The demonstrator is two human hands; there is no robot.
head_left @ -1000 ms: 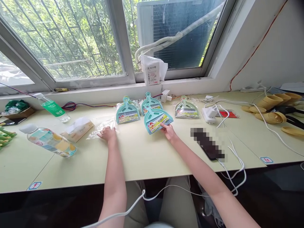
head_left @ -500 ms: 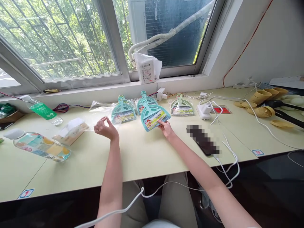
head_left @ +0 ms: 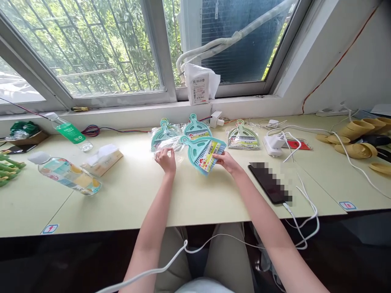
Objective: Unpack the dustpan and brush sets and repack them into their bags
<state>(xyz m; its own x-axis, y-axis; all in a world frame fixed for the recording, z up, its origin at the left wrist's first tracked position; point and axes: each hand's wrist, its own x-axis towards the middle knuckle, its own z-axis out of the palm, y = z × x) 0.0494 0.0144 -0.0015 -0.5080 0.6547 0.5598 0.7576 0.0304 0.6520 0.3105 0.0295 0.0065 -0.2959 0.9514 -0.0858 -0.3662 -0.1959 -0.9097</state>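
Note:
My right hand [head_left: 228,161] grips a mint-green mini dustpan with its brush [head_left: 200,151] by the lower right edge, over the table. The set is tilted, its handle end pointing up and left; a yellow printed label lies across the blue bristles. My left hand [head_left: 166,161] is closed in a pinch on a clear plastic bag [head_left: 174,142], which spreads close to the dustpan's handle. Whether the handle is inside the bag I cannot tell. Behind are bagged dustpan sets at the left [head_left: 161,132] and right [head_left: 243,136], and another dustpan set [head_left: 195,127] between them.
Left on the table [head_left: 195,207] are a green-labelled bottle [head_left: 71,133], a fruit-printed bottle [head_left: 69,175] and a tissue pack [head_left: 104,160]. A phone [head_left: 267,183] with a white cable lies right, near a white charger [head_left: 273,144]. Yellow cups [head_left: 354,130] stand far right.
My left hand has moved right with the plastic bag, towards the dustpan set. The dustpan set in my right hand has turned, its handle now pointing more to the left. The view has shifted slightly.

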